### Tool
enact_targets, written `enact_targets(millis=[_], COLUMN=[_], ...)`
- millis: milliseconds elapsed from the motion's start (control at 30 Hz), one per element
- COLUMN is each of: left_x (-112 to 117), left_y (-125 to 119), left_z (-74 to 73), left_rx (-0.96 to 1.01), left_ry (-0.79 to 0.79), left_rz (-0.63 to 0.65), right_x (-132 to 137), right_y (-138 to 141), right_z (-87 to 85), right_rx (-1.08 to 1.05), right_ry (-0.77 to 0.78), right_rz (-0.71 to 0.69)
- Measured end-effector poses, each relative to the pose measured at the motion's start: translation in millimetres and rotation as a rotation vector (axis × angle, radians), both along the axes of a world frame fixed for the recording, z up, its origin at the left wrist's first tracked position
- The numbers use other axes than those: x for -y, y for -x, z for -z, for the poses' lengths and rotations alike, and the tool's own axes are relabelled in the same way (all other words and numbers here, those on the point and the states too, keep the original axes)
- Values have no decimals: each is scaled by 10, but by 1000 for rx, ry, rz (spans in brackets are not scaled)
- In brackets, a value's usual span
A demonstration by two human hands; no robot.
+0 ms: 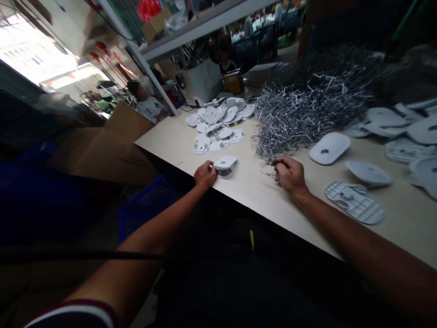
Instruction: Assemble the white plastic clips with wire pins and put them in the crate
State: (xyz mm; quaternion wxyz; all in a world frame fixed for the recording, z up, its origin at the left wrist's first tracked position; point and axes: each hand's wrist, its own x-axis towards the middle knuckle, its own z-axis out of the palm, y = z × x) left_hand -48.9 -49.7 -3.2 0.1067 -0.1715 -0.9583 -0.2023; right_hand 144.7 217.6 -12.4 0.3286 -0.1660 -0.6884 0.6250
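My left hand [205,175] is closed on the near end of a white plastic part [226,164], an oval piece with a hole in its top and a second layer below. It rests at the table's front edge. My right hand [288,175] pinches a thin bent metal wire piece [267,173] just above the tabletop. Right behind that hand rises a big heap of similar metal wire pieces [307,109]. To its right lie loose white oval plates [330,148], one showing a ribbed underside [355,202].
White plastic parts [218,114] are piled at the table's far left, and more plates [423,132] at the right. A metal shelf [205,27] stands behind. Left of the table are a cardboard box [112,150] and a blue crate [146,200]. A person [148,105] is beyond.
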Motion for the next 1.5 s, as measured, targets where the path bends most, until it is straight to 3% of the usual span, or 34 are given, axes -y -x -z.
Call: enact_targets(millis=[267, 567, 700, 800, 933, 1067, 1167, 1333, 1433, 1500], left_x=[58, 218, 300, 388, 491, 527, 460, 171, 60, 89], left_y=[7, 23, 25, -2, -11, 111, 223, 156, 14, -84], left_z=[36, 98, 134, 158, 150, 57, -48, -176, -158, -120], left_rx=[19, 72, 100, 150, 255, 366, 396, 373, 402, 456], left_ry=[-108, -386, -568, -719, -773, -633, -448, -334, -397, -525], left_rz=[56, 199, 275, 348, 431, 540, 627, 655, 610, 592], right_x=[56, 90, 149, 269, 488, 675, 745, 692, 574, 509], right_y=[-21, -94, -115, -149, -253, -260, -152, 10, 10, -25], right_z=[-15, 77, 31, -53, -191, -326, -386, -386, -359, -350], right_rx=[25, 108, 143, 183, 317, 438, 531, 608, 660, 680], right_ry=[-102, -326, -412, -257, 102, 439, 509, 349, 163, 44], right_rz=[24, 113, 142, 211, 204, 33, -101, -99, -77, -74])
